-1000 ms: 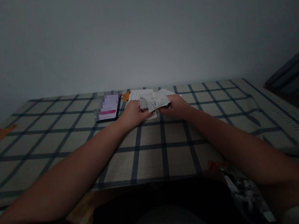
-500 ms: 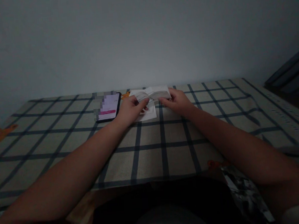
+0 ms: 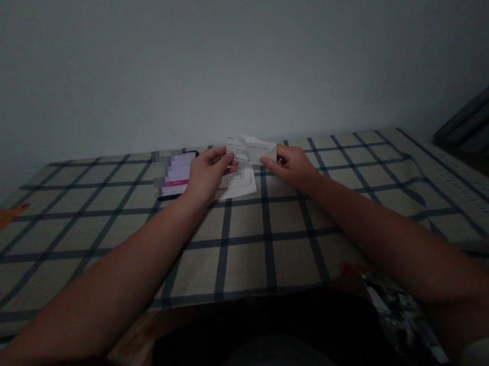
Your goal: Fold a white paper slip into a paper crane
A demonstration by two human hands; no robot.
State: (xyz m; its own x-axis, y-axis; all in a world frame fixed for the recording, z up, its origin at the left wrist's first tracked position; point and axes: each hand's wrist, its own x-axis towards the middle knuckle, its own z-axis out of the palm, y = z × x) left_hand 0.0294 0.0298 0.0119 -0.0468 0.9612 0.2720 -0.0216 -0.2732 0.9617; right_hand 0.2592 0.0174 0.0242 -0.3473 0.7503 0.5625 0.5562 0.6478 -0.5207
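Note:
Between my two hands is a creased white paper [image 3: 259, 149], raised a little above the table. My left hand [image 3: 212, 170] pinches its left edge between thumb and fingers. The right edge is gripped by my right hand [image 3: 287, 164], thumb in front and fingers curled behind. Beneath the held paper, a printed sheet [image 3: 242, 184] lies on the cloth, partly hidden by my left hand and the held paper.
A phone [image 3: 178, 174] with a lit screen lies just left of my left hand. The checked tablecloth [image 3: 246, 262] reaches back to a pale wall [image 3: 235, 59]. Orange shapes show at the far left [image 3: 4, 219] and at the front edge [image 3: 355, 268].
My left hand has shifted slightly left and up. The held paper's left part has risen and turned, uncovering more print on the sheet below. My right hand has hardly moved.

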